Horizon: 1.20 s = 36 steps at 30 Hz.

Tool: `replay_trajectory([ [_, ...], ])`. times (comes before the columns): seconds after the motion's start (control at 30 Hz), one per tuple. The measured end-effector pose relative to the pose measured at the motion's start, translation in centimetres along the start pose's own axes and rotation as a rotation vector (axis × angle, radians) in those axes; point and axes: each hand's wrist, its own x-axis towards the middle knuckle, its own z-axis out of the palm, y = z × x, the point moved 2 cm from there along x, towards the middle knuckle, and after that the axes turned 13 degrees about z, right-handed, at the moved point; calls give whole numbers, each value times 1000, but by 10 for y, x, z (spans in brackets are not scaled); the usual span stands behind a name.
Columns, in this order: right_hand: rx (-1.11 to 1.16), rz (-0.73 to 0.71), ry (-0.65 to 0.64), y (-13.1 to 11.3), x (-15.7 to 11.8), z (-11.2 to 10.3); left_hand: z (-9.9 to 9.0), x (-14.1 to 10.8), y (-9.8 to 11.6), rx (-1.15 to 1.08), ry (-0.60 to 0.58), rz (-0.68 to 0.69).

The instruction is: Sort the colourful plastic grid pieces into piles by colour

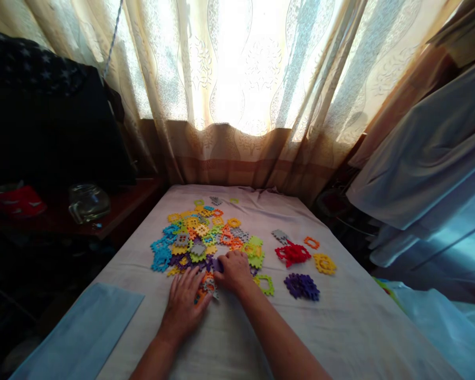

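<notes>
My left hand (185,302) lies with its fingers apart at the near edge of a mixed pile of flat notched plastic pieces, beside orange and grey pieces (209,285). My right hand (234,269) has its fingers curled at a purple piece (218,265) in the pile. Blue pieces (161,258) form the pile's left side, and yellow-green ones (255,252) its right. Apart from the pile, to the right, are a red group (293,254), a dark purple group (302,286), yellow pieces (324,264), an orange piece (312,242) and grey pieces (280,236).
A light blue cloth (83,330) lies on the sheet-covered surface (352,327) at the left. Beyond it stands a dark table with a glass container (88,202) and a red item (19,201). Curtains (241,79) hang behind; clothes (423,142) hang at the right.
</notes>
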Motion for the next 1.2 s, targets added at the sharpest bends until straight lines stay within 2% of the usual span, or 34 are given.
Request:
replay_trajectory([
  [0.17, 63, 84, -16, -3, 2, -2, -1, 1, 0, -43, -14, -13],
  [0.33, 105, 107, -17, -3, 7, -12, -4, 3, 3, -59, -43, -35],
  [0.47, 251, 165, 14, 9, 8, -19, -6, 5, 2, -69, -40, -41],
  [0.53, 408, 239, 48, 28, 5, -22, -7, 5, 1, -70, -30, -36],
  [0.6, 593, 318, 100, 59, -1, -25, -7, 5, 0, -69, -13, -32],
  [0.7, 787, 439, 207, 119, -17, -28, -4, 4, -3, -78, 22, -31],
  [0.8, 814, 578, 335, 178, -38, -29, -2, 5, -10, -103, 72, -50],
  [0.9, 773, 665, 352, 218, -57, -25, -8, 12, -28, -113, 163, -111],
  [1.0, 707, 689, 357, 240, -70, -17, -22, 28, -65, -77, 239, -228],
  [1.1, 606, 694, 449, 250, -76, -9, -34, 50, -112, -12, 158, -368],
  [1.2, 497, 646, 565, 247, -76, -5, -38, 69, -154, 43, 43, -454],
])
